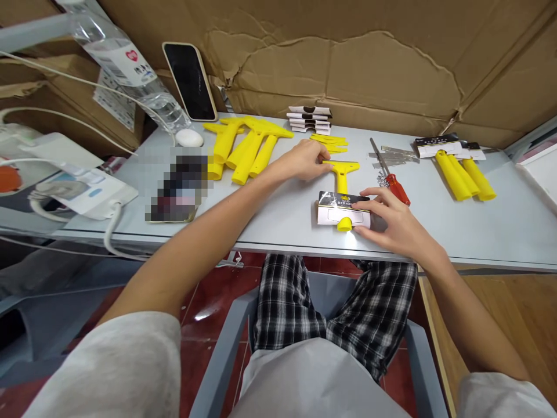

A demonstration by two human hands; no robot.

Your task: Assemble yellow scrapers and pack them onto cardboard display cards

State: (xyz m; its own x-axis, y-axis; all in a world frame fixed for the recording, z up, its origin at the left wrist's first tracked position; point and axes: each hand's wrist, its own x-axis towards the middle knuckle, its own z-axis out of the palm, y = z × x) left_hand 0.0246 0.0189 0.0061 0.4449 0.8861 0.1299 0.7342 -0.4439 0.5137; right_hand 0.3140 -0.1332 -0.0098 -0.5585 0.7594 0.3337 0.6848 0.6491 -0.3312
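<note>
A yellow scraper (342, 180) lies before me, its head pointing away. A black-and-white printed card (324, 216) wraps its handle, and the round handle end pokes through on the near side. My right hand (394, 223) has thumb and fingertips against the card's right edge. Beside the left end of the scraper head is my left hand (307, 159), fingers curled and pressed together; what they hold, if anything, is hidden. Just past those fingers lie several thin yellow strips (335, 141). Behind them sits a stack of folded cards (310, 119).
Several yellow scrapers (250, 145) are heaped left. A red-handled screwdriver (395, 187), metal blades (395, 154) and small screws lie right, beside carded scrapers (456, 174). A phone (191, 81), water bottle (130, 64) and power strip (87, 186) stand left; cardboard (348, 64) walls the back.
</note>
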